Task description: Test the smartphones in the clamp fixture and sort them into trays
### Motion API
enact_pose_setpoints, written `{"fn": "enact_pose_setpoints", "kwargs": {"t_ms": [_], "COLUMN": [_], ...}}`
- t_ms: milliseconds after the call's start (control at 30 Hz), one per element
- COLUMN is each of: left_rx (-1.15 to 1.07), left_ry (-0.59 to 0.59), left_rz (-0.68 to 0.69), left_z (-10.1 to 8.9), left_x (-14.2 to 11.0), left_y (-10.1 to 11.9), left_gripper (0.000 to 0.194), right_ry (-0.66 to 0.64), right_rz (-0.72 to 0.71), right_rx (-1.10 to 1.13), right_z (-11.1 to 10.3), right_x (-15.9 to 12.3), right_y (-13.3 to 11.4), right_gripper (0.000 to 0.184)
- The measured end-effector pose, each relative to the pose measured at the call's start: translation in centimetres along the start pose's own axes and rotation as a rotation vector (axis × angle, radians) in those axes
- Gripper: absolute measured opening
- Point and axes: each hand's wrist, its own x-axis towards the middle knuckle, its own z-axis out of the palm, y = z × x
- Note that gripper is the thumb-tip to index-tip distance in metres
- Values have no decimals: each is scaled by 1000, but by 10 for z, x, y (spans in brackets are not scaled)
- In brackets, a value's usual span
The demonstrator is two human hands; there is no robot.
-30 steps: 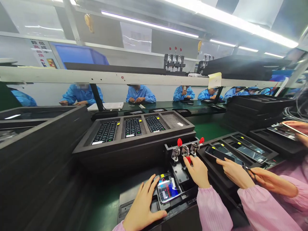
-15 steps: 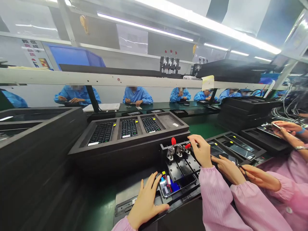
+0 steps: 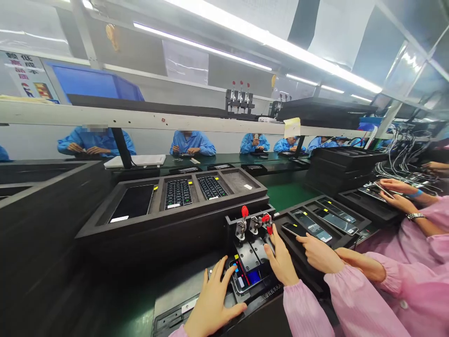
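My left hand (image 3: 213,299) is open, fingers spread, at the left edge of a phone (image 3: 242,280) with a lit, colourful screen. The phone lies face up in a black test fixture (image 3: 264,296), partly under its metal pressure plates (image 3: 249,256). Over the fixture's right side, my right hand (image 3: 283,260) has its fingers stretched out and its thumb apart. Its fingertips appear to touch the red-tipped lever (image 3: 269,229) of a toggle clamp. Another red-handled clamp (image 3: 244,212) stands upright at the left. My right hand hides the rightmost plate.
Behind the fixture, a black foam tray (image 3: 168,211) holds several phones. A co-worker's hand (image 3: 321,252) holds a dark phone (image 3: 293,229) over another phone tray (image 3: 338,241) on the right. Tall black foam stacks (image 3: 38,243) border the left. A shelf beam (image 3: 196,122) crosses overhead.
My right hand has come down onto the clamp levers, and the right lever has swung lower. The tray's leftmost phone screen has turned dark. The camera view has shifted slightly right.
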Motion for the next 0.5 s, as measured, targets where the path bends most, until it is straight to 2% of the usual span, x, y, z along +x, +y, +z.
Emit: {"fn": "enact_pose_setpoints", "kwargs": {"t_ms": [100, 200, 333, 500], "left_rx": [0, 15, 31, 40], "left_ry": [9, 11, -2, -8], "left_rz": [-4, -15, -18, -10], "left_z": [2, 3, 4, 6], "left_x": [-2, -2, -1, -2], "left_y": [-1, -1, -1, -2], "left_gripper": [82, 87, 90, 90], "right_ry": [150, 216, 163, 94], "right_rz": [143, 238, 244, 241], "right_rx": [215, 266, 295, 312], "right_z": [1, 1, 3, 9], "right_x": [14, 29, 40, 37], "right_y": [-5, -6, -1, 7], "right_gripper": [52, 37, 34, 39]}}
